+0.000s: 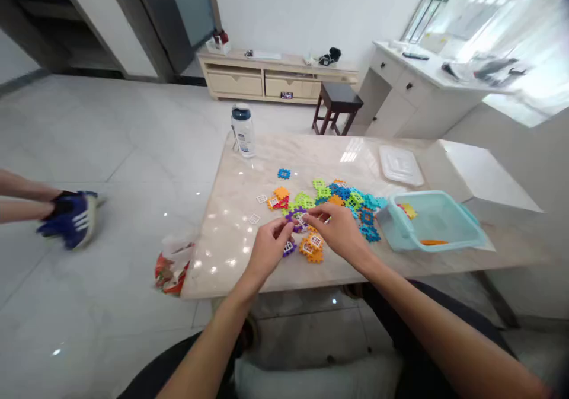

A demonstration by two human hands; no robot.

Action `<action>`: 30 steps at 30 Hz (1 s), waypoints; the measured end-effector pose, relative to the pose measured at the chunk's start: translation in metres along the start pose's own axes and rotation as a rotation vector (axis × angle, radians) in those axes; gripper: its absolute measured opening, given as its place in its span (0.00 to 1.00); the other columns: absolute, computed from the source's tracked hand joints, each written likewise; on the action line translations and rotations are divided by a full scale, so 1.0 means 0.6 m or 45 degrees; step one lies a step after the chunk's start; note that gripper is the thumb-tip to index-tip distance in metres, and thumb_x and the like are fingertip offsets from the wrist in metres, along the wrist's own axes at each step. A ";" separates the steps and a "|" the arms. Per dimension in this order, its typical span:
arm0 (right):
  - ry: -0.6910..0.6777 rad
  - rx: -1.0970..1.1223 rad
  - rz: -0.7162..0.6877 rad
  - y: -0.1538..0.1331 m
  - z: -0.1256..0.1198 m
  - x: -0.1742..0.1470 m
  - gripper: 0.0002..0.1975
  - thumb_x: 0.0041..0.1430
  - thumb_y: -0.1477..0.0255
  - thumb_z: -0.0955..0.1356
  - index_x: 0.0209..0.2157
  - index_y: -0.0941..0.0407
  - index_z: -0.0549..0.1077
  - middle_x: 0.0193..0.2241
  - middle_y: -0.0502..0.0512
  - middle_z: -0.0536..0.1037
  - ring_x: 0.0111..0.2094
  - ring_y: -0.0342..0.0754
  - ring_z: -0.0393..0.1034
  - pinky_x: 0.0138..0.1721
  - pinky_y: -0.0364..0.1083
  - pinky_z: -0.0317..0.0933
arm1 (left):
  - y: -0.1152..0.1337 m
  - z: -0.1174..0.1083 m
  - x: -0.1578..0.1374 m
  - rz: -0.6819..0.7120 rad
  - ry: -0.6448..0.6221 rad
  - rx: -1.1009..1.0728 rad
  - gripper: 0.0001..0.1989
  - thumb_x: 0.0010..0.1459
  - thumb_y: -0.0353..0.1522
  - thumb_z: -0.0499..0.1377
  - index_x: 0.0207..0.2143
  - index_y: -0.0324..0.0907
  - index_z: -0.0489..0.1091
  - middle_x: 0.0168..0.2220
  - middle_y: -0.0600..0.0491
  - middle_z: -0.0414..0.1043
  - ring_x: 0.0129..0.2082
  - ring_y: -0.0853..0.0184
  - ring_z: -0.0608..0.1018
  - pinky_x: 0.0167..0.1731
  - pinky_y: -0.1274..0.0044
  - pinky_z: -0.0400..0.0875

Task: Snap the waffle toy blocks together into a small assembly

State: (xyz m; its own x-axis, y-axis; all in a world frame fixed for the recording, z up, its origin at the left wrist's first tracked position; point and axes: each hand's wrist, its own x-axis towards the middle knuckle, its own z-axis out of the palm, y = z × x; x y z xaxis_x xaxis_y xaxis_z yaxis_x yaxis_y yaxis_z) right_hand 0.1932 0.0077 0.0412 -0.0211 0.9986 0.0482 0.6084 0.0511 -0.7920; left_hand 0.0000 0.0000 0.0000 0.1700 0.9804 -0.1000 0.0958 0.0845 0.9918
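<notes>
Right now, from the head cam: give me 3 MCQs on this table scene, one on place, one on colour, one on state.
1. Where is the water bottle?
A. far left corner of the table
B. inside the bin
C. on the stool

2. What colour is the piece both hands meet on?
A. purple
B. red
C. white

3. What state is the teal bin in?
A. lid on
B. open, nearly empty
C. tipped over

Answers:
1 A, it stands at that corner.
2 A, the left hand and right hand pinch a purple piece.
3 B, its white lid lies apart on the table; only a few pieces are inside.
</notes>
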 end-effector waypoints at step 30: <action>-0.184 0.423 0.163 -0.019 0.005 -0.008 0.07 0.63 0.67 0.75 0.36 0.58 0.83 0.32 0.57 0.87 0.32 0.51 0.84 0.36 0.45 0.77 | -0.001 0.005 -0.014 0.046 0.061 0.178 0.16 0.69 0.42 0.59 0.35 0.41 0.79 0.30 0.52 0.78 0.30 0.64 0.78 0.32 0.75 0.69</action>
State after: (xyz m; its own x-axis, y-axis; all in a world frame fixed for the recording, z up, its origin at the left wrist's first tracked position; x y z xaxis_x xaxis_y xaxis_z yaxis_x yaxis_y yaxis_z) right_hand 0.1838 0.0023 0.0483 -0.0875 0.9875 -0.1311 0.3236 -0.0963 -0.9413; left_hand 0.0016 -0.0090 0.0000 0.1293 0.9899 -0.0574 0.2270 0.0268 0.9735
